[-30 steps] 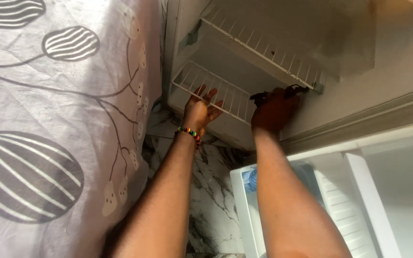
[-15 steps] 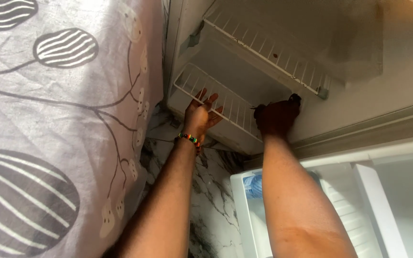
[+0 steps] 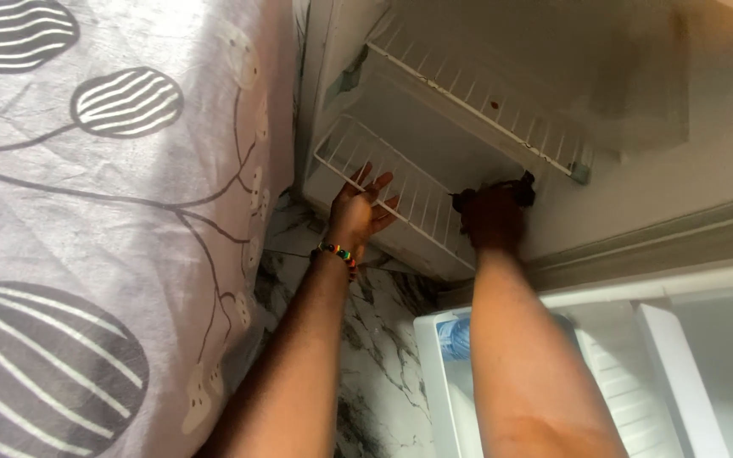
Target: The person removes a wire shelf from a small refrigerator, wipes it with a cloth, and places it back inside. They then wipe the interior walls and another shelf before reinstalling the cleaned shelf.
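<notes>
Shelf: lower white wire shelf point(image 3: 400, 182) sits inside the open fridge point(image 3: 723, 127), under the upper wire shelf point(image 3: 477, 93)
Left hand: left hand point(image 3: 360, 210) has open, spread fingers and touches the front edge of the lower shelf
Right hand: right hand point(image 3: 492, 214) is closed on the right front end of the same shelf
Wrist: bead bracelet point(image 3: 337, 253) on the left one
Left side: patterned curtain point(image 3: 103, 229)
Below: marble floor point(image 3: 375, 356)
</notes>
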